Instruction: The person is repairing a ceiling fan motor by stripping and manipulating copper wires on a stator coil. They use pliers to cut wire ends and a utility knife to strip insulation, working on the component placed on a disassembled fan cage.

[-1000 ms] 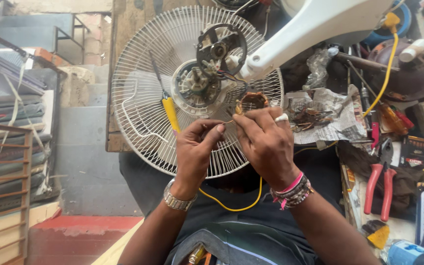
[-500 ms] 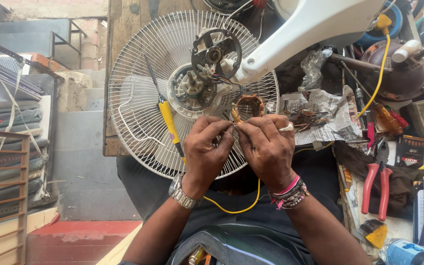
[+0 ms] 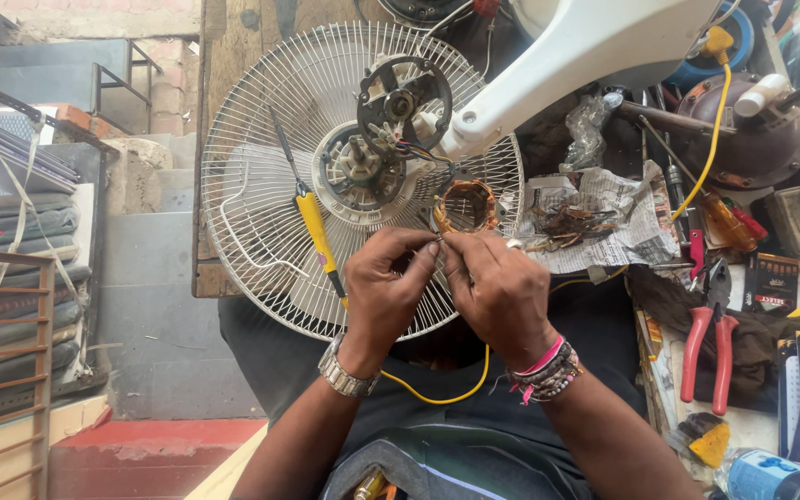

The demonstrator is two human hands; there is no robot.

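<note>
A white wire fan guard (image 3: 261, 185) lies flat on the wooden bench, with the fan's motor parts (image 3: 363, 167) at its centre and the white fan body (image 3: 585, 56) slanting away to the upper right. Both hands meet over the guard's lower right edge. My left hand (image 3: 383, 287) and my right hand (image 3: 497, 287) pinch thin wires together at their fingertips, just below a copper-wound stator coil (image 3: 467, 206). A yellow wire (image 3: 446, 393) loops under my wrists. A yellow-handled screwdriver (image 3: 312, 227) rests on the guard beside my left hand.
Crumpled newspaper (image 3: 604, 222) with small rusty parts lies right of the coil. Red-handled pliers (image 3: 710, 338), other screwdrivers and a brown motor housing (image 3: 743, 130) crowd the right side. A plastic bottle (image 3: 770, 477) sits at lower right. Steps and stacked sheets are on the left.
The view has shifted a little; both hands stay together at the wires below the coil, with the fingertips working closer to it.
</note>
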